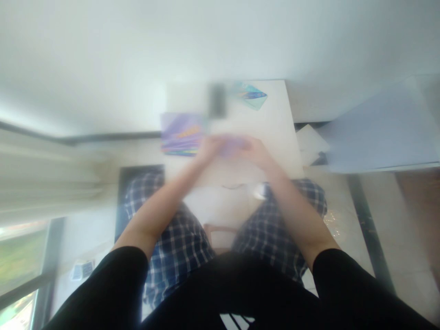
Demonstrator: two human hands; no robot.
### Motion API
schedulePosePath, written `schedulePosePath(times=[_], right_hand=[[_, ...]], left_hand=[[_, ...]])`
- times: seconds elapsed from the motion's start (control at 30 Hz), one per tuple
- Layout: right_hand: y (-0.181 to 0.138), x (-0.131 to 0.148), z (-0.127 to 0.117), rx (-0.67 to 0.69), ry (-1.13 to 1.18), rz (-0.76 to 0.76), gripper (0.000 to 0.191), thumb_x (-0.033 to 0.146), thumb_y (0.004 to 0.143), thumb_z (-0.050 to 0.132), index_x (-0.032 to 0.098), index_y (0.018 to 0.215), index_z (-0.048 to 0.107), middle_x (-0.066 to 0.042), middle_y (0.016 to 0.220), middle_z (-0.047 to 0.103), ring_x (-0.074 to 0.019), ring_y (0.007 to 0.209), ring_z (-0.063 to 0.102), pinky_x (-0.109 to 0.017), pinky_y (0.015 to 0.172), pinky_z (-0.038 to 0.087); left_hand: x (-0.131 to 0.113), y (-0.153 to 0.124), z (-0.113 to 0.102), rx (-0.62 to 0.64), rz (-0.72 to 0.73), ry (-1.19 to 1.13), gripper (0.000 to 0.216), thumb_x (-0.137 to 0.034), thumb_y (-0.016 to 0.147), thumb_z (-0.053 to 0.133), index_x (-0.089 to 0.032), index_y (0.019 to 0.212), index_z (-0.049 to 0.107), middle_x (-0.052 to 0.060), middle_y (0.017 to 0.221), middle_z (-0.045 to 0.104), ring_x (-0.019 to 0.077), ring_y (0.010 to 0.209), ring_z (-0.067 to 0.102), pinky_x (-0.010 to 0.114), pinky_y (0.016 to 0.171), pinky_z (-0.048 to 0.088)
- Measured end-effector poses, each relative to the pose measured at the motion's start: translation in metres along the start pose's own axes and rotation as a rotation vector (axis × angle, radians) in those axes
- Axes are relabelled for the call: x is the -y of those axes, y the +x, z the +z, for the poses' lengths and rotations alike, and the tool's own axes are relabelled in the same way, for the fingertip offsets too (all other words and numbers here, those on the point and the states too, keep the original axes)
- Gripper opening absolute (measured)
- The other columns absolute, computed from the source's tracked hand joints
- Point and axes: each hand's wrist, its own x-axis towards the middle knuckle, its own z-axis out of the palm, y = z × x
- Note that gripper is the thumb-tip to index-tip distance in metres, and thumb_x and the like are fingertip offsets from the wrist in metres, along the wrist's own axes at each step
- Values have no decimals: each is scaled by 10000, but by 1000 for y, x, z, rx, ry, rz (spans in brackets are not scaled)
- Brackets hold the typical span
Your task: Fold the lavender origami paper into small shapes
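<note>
I'm gripping a blurred purple piece [232,145] over the white table [282,126], my left hand [211,146] and right hand [253,149] curling around its opposite ends. A flat purple packet [180,134] is lying beside my left hand; I'm unable to tell its contents. Farther back, a teal patterned piece [254,95] is resting near a dark object [217,101].
</note>
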Motion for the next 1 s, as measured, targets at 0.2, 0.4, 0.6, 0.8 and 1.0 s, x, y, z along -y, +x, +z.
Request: schedulePosePath(times=[0.2, 0.4, 0.6, 0.8, 1.0], right_hand=[[-2, 2, -1, 20, 34, 6, 561, 476, 623, 873, 182, 1085, 750, -91, 1124, 779, -284, 1062, 724, -471, 1019, 557], [-5, 4, 0, 63, 104, 64, 632, 629, 633, 832, 193, 1087, 762, -66, 933, 806, -265, 875, 763, -454, 897, 618], [-3, 4, -2, 32, -16, 106, 502, 586, 685, 811, 154, 940, 790, -86, 803, 797, -293, 836, 769, -455, 857, 617], [0, 3, -2, 0, -63, 102, 423, 533, 713, 791, 165, 923, 788, -44, 734, 783, -284, 799, 769, -465, 855, 613], [0, -3, 0, -72, -72, 30, 475, 507, 692, 806, 179, 1033, 768, -48, 887, 798, -272, 862, 764, -450, 884, 608]], left_hand=[[-1, 0, -1, -1, 4, 26, 251, -311, 926, 629, -138, 1012, 789, 62, 1023, 795, 215, 1005, 737, 250, 892, 560], [2, 1, -1, 3, 8, 29, 270, -353, 902, 655, -156, 1031, 787, 47, 1019, 795, 223, 1004, 738, 275, 902, 565], [7, 2, 2, 6, 11, 6, 281, -435, 896, 662, -190, 920, 799, 41, 965, 801, 249, 986, 735, 297, 911, 566], [15, 14, 2, -30, -47, 40, 408, -518, 945, 558, -182, 909, 786, 46, 849, 788, 251, 963, 743, 322, 916, 570], [7, 5, 2, -47, 72, 23, 355, -406, 884, 670, -148, 1106, 772, 87, 1090, 783, 247, 1032, 734, 303, 947, 554]])
